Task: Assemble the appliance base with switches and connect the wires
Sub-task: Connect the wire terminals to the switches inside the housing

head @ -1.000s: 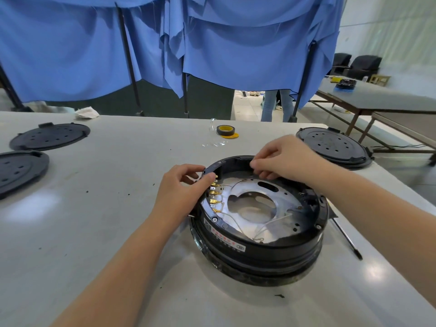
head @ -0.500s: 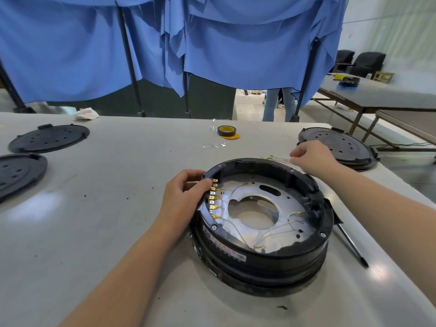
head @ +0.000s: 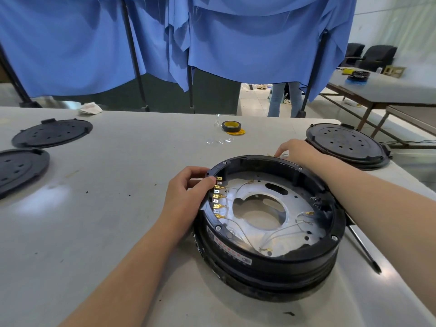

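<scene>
The round black base (head: 269, 223) sits on the grey table (head: 118, 208) in front of the person, open side up, with a row of brass terminals (head: 217, 197) along its left inner wall. A small bundle of loose wires (head: 279, 156) lies on the table just past the far rim, running roughly left to right. The right hand (head: 297, 149) is much the nearer one: its fingertips curl down onto the bundle, though I cannot tell whether they have pinched it yet. The left hand (head: 186, 197) grips the left rim beside the terminals, thumb on the edge. A second ago the right hand was inside the base at the far wall; it has since moved out over the rim, while the left hand has stayed put.
</scene>
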Available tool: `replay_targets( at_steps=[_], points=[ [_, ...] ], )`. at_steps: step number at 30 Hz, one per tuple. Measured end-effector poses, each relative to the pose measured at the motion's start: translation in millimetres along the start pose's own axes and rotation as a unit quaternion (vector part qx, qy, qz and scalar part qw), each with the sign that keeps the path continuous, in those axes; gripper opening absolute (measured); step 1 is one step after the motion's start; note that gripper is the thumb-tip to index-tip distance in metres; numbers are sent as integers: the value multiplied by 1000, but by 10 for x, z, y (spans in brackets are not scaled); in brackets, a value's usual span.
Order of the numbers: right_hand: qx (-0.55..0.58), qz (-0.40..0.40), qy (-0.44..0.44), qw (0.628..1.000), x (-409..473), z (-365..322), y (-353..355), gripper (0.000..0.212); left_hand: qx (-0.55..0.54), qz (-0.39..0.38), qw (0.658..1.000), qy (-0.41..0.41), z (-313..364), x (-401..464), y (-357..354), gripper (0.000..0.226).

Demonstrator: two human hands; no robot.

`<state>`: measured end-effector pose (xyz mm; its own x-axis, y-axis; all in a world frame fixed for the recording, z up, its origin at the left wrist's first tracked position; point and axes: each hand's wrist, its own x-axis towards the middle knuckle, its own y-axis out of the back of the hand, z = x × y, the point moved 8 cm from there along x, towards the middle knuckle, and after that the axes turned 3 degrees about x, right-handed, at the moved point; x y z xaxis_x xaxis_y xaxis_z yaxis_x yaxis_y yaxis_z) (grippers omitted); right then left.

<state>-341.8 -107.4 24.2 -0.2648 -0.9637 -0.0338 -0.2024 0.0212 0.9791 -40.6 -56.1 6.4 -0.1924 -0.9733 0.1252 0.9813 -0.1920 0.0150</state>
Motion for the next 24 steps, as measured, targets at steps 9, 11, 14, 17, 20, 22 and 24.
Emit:
replay_targets(
  at_steps=[9, 11, 14, 17, 20, 22, 24],
  points=[
    [24, 2, 6, 1000, -72, -7, 22, 30, 8, 8, 1000, 10, -27, 8, 14, 12],
    [68, 18, 15, 997, -126, -26, 66, 30, 10, 7, 1000, 11, -25, 8, 20, 11],
    [164, 43, 37, 985, -320, -62, 164, 21, 22, 5, 1000, 11, -8, -2, 21, 11],
    [221, 63, 48, 972, -564, -70, 264, 15, 37, 2, 999, 8, 26, -1, 44, 13],
    [322, 85, 23, 942, -872, -4, 346, 12, 101, 16, 995, -20, 108, 12, 84, 18],
    [358, 89, 15, 929, -1101, 20, 328, 14, 162, 32, 984, -61, 229, -6, 96, 21],
    [368, 96, 21, 925, -1306, 14, 272, 19, 218, 34, 970, -107, 365, -40, 67, 22]
  ],
)
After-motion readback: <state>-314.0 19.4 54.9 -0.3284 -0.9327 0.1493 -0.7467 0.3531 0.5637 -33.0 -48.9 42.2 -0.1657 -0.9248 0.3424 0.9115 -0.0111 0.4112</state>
